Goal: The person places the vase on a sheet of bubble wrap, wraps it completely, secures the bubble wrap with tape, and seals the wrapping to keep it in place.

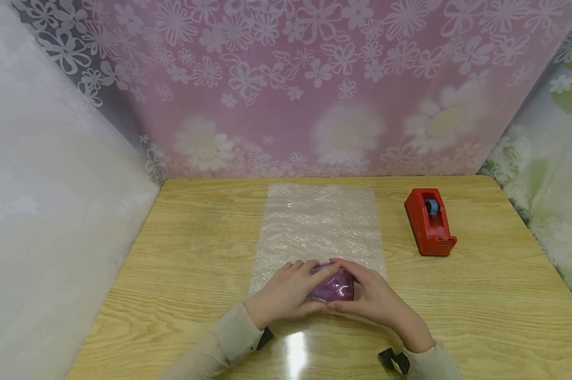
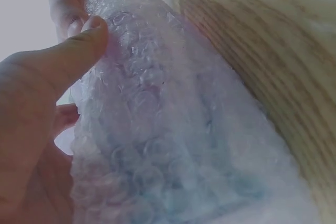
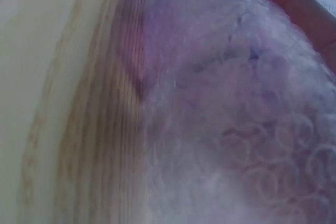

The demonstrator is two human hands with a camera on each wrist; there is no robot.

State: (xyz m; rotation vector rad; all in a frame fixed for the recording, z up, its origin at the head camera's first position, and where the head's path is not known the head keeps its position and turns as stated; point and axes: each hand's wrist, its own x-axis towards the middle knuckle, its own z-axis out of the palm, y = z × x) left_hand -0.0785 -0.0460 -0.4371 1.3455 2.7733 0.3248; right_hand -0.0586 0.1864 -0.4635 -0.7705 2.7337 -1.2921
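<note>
Between both hands sits a shiny, faceted purple object [image 1: 337, 289], at the near part of a clear bubble wrap sheet [image 1: 319, 221]. My left hand [image 1: 288, 291] curls around its left side, with a finger across the top. On the other side my right hand [image 1: 378, 296] grips it with thumb and fingers. Bubble wrap [image 2: 152, 114] covers the near side in the left wrist view, where the left thumb [image 2: 73, 59] presses it. Purple shows through the wrap [image 3: 226, 108] in the right wrist view, beside a right-hand finger [image 3: 304, 11]. The object's exact kind is unclear.
A red tape dispenser [image 1: 428, 222] with a blue-cored roll stands to the right of the sheet. The wooden table [image 1: 186, 237] ends at a pink floral curtain [image 1: 286, 105] at the back. White patterned cloth hangs along both sides.
</note>
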